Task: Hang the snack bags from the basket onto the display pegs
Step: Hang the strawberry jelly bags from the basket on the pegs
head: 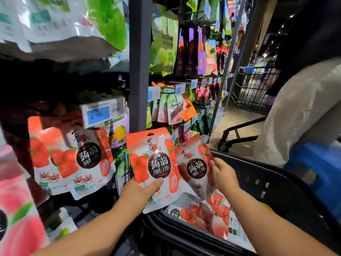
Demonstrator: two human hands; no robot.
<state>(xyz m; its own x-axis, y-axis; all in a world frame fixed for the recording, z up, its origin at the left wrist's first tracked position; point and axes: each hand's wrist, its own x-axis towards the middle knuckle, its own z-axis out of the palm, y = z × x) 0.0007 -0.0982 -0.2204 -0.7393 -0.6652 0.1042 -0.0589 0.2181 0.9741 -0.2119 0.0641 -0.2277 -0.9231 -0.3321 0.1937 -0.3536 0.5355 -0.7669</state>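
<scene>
My left hand (145, 189) grips the bottom of a red-and-white strawberry snack bag (151, 156) and holds it upright in front of the rack's grey post. My right hand (224, 174) holds a second, same-looking strawberry bag (194, 163) by its right edge, tilted, just right of the first. Below both lies the black basket (267, 183) with more strawberry bags (208, 213) inside. Two matching bags (73, 159) hang on the pegs at the left, under a price tag (102, 112) reading 4.90.
A grey upright post (140, 61) splits the rack. To its right hang many green, purple and orange snack bags (177, 50) on pegs. A person in pale trousers (299, 111) stands at the right beside a wire trolley (252, 91) and a blue stool (317, 163).
</scene>
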